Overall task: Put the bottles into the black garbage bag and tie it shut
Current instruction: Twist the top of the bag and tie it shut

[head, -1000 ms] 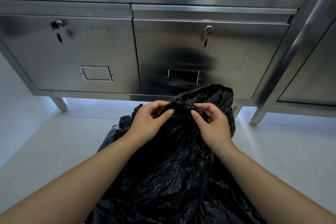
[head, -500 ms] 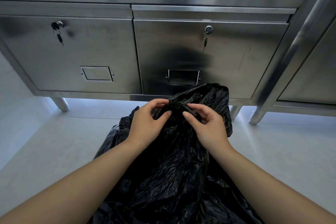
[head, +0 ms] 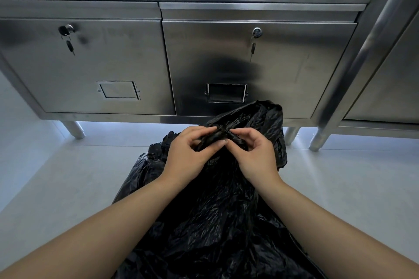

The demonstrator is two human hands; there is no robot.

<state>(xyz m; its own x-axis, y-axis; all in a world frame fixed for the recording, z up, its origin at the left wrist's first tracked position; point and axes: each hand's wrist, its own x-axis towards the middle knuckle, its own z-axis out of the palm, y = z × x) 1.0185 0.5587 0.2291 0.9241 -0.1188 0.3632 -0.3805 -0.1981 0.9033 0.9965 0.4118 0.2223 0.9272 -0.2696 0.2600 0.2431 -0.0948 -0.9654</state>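
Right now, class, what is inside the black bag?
Nothing inside the bag shows. Its opaque plastic covers any contents, and the left hand and right hand pinch its gathered neck. No bottles are visible.

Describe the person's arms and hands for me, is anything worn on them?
Both arms are bare up to the frame's bottom edge: no sleeve shows on the left forearm or the right forearm. The left hand and right hand wear no gloves, and no watch, bracelet or ring is visible. The fingernails that show look short and unpainted.
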